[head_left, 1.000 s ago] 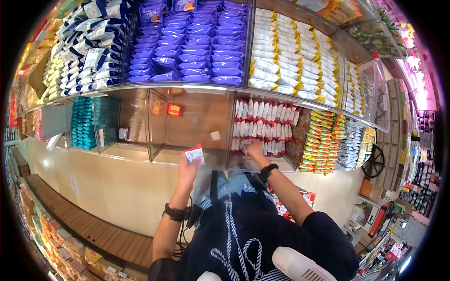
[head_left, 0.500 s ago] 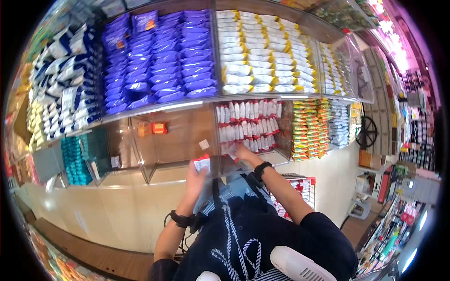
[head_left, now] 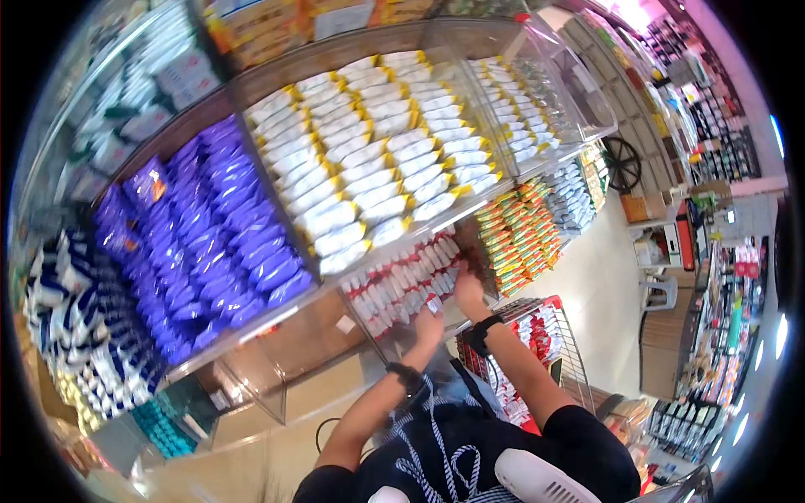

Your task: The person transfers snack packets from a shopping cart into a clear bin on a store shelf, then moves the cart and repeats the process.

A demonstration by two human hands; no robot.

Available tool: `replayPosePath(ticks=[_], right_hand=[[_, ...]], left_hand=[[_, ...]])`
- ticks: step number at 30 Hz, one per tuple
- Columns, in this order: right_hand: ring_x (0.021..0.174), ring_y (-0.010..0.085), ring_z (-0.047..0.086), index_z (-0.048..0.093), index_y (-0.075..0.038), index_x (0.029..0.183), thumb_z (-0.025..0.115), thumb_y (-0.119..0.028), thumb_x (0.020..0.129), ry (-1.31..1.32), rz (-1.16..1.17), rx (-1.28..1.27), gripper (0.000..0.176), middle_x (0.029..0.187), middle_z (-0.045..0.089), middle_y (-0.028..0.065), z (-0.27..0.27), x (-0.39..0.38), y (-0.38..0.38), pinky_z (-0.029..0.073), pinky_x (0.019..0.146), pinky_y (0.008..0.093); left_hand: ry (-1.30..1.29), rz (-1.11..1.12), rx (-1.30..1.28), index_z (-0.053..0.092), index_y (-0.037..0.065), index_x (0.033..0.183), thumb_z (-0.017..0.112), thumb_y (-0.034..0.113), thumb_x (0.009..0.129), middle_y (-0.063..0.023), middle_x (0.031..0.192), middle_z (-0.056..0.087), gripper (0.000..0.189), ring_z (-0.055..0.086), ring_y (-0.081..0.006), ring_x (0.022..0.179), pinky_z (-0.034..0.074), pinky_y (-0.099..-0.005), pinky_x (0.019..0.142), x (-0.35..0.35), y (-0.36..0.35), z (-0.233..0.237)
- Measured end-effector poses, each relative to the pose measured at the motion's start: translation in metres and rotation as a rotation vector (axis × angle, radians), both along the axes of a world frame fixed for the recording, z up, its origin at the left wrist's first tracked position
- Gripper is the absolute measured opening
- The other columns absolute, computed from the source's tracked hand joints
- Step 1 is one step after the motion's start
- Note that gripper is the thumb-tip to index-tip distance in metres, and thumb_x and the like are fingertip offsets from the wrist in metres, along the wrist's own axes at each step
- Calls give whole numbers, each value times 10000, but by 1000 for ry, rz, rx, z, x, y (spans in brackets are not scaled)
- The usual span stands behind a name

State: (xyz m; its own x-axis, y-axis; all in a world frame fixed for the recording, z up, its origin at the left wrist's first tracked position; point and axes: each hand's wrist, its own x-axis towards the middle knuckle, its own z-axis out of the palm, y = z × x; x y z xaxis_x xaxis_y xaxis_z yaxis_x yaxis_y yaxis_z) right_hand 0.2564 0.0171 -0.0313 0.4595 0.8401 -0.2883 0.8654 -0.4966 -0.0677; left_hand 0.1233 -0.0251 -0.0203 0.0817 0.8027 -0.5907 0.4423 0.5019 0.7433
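Note:
Rows of white-and-red packets [head_left: 398, 285] lie in a lower shelf compartment in front of me. My left hand [head_left: 428, 325] is at the front of this compartment, its fingers closed on a small white-and-red packet [head_left: 432, 303]. My right hand [head_left: 468, 292] reaches in at the compartment's right end, beside the last packets. Its fingertips point away from me and are too small and blurred to show whether they grip anything. Both wrists wear a dark band.
Above are bins of purple packets [head_left: 222, 226] and white-and-yellow packets [head_left: 369, 159]. Orange-and-green packets [head_left: 516, 239] fill the compartment to the right. A wire cart [head_left: 574, 360] with red-and-white packets stands by my right arm. A clear divider [head_left: 362, 317] borders the compartment on the left.
The view has turned and shifted right. My left hand has moved from the brown-bottomed compartment to the white-and-red packets, with a packet in it. My right hand has gone to that compartment's right end.

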Motion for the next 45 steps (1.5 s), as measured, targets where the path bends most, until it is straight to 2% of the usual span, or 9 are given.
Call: replayPosePath(ticks=[6, 14, 15, 17, 21, 26, 29, 35, 45], right_hand=[[507, 292, 598, 469, -1, 945, 474, -126, 801, -199, 216, 23, 191, 573, 588, 126, -8, 10, -3, 481, 459, 388], [686, 311, 601, 472, -42, 920, 507, -153, 763, 52, 152, 192, 195, 796, 583, 178, 29, 15, -29, 487, 524, 395], [736, 312, 589, 466, -34, 949, 506, -109, 740, 91, 100, 36, 226, 868, 551, 175, 47, 13, -36, 489, 576, 392], [778, 304, 581, 473, -28, 955, 499, -72, 731, 224, 43, 30, 229, 868, 540, 146, 62, 18, -66, 487, 615, 383], [810, 305, 556, 507, -29, 910, 501, -60, 738, 353, 70, 445, 174, 857, 534, 123, 98, 30, -131, 472, 669, 382], [737, 325, 559, 528, -55, 873, 513, -101, 761, 443, -287, 367, 122, 773, 555, 142, 71, 54, -239, 460, 622, 415], [709, 343, 570, 547, -52, 868, 514, -150, 795, 471, -559, 194, 126, 748, 578, 165, 46, 77, -308, 462, 613, 413], [737, 355, 569, 555, -63, 871, 506, -207, 817, 368, -1050, 96, 162, 783, 592, 172, 10, 97, -451, 448, 630, 448], [853, 387, 520, 526, 47, 901, 468, 11, 702, -76, -1744, 171, 211, 871, 540, 236, -59, 73, -657, 408, 762, 457]], left_hand=[[117, 56, 74, 588, -50, 801, 625, 339, 737, -229, 779, 601, 396, 576, -391, 760, 442, -450, 676, 39, 33, -20], [-59, 28, 160, 547, -17, 753, 585, 297, 777, -171, 696, 589, 318, 527, -271, 596, 421, -396, 560, 82, 41, -40], [8, 25, 176, 560, 14, 677, 536, 352, 817, -151, 682, 601, 367, 534, -270, 598, 422, -414, 569, 89, 33, -122], [-658, 479, -283, 557, 7, 823, 580, 217, 764, -121, 778, 582, 220, 535, -242, 665, 441, -370, 567, 101, 39, -72], [-384, 173, -378, 489, 87, 755, 478, 152, 797, -34, 609, 474, 78, 487, -164, 537, 424, -276, 448, 76, 62, -134], [-187, 76, -404, 532, 108, 856, 492, 393, 869, -13, 709, 509, 288, 499, -149, 583, 391, -286, 460, 63, 63, -54], [113, -67, 412, 491, -20, 843, 445, 292, 896, -90, 731, 497, 320, 474, -188, 670, 397, -315, 646, 72, 31, -15], [126, -824, 413, 507, -13, 818, 489, 183, 866, -107, 757, 507, 202, 473, -190, 692, 404, -333, 654, 129, -78, 67], [-77, -1358, 65, 534, 2, 983, 578, 152, 794, -138, 895, 560, 245, 549, -243, 835, 425, -356, 763, 216, -247, -39]])
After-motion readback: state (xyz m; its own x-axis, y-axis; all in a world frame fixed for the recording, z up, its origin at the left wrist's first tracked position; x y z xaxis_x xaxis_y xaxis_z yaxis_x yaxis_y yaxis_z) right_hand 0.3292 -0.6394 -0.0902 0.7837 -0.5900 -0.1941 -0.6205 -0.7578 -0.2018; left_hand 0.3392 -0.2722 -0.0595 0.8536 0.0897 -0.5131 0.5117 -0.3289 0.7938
